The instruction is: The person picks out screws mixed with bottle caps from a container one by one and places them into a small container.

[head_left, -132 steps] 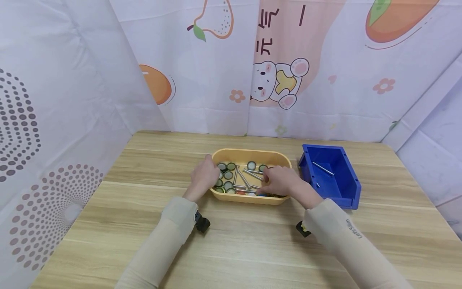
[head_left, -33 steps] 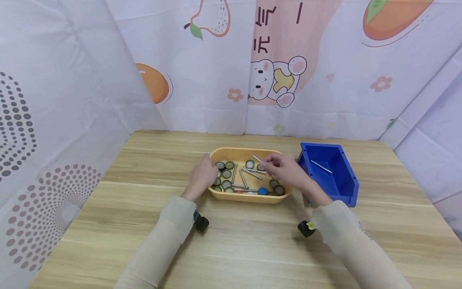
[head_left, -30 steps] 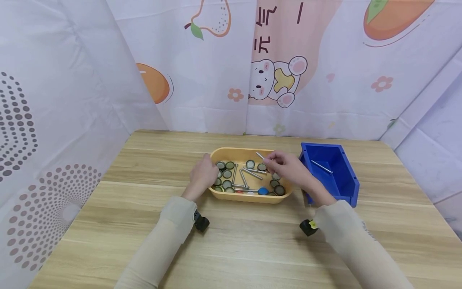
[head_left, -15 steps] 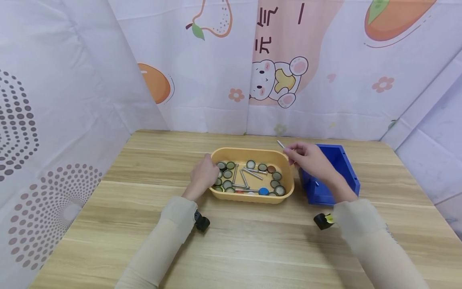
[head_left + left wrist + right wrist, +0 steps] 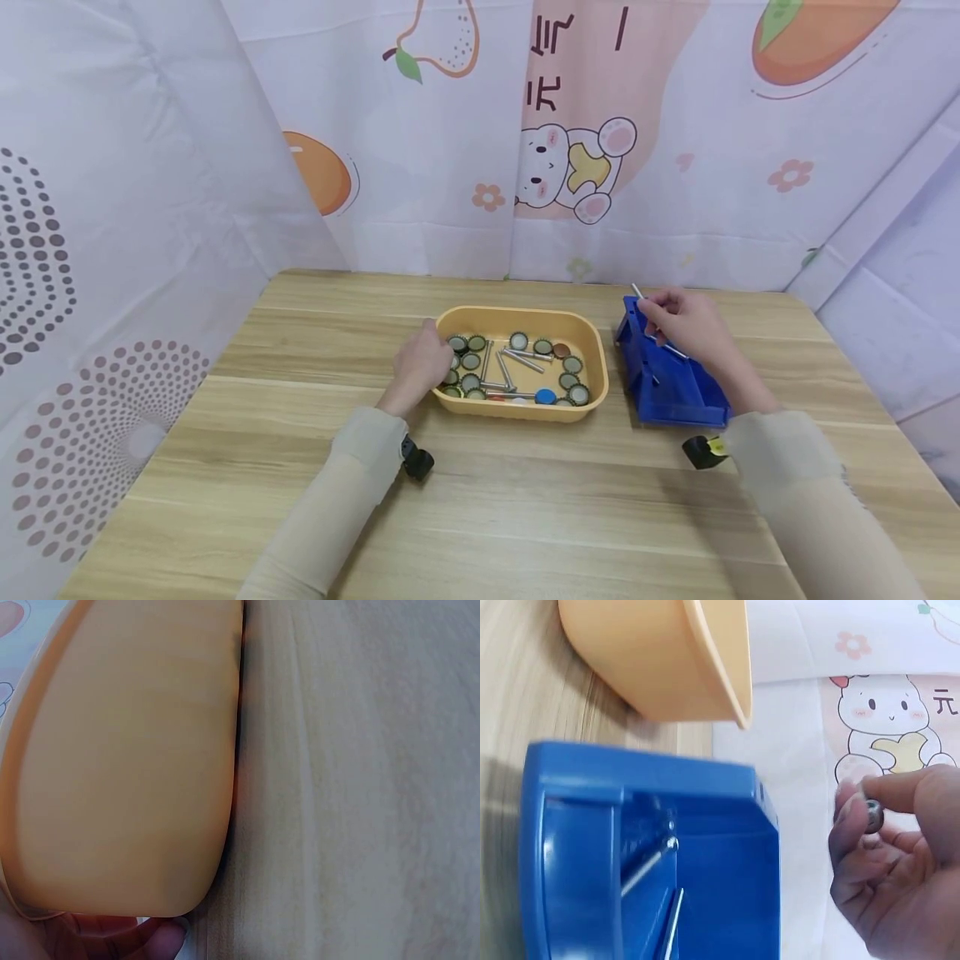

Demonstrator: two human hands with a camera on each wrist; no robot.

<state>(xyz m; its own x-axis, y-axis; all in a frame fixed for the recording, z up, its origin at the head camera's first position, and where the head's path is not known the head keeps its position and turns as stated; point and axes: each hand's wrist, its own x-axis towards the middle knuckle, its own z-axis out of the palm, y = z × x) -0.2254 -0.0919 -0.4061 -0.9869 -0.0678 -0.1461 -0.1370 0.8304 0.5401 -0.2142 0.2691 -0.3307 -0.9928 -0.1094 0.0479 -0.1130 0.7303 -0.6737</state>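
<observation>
My left hand [image 5: 422, 357] grips the left end of a yellow oval bin [image 5: 525, 412]; in the left wrist view, fingers [image 5: 161, 941] curl at the bin's end. The bin holds several bottle caps [image 5: 471, 361] and several long metal screws [image 5: 524, 362]. Between thumb and fingers, my right hand [image 5: 690, 321] pinches a long screw [image 5: 637, 291], tilted, above the back of a blue bin [image 5: 678, 416]. The right wrist view shows its round head [image 5: 874, 816] sticking out of the grip. Inside the blue bin, two screws [image 5: 649, 864] appear there.
The two bins stand side by side on a wooden table [image 5: 525, 508], with a narrow gap between them. Behind the table hangs a printed cloth [image 5: 420, 167]. A blue cap [image 5: 545, 397] and a brown cap [image 5: 561, 351] lie among the bottle caps.
My right hand has lifted a screw out of the yellow bin and carried it right, over the blue bin. The left hand has stayed at the yellow bin's left end.
</observation>
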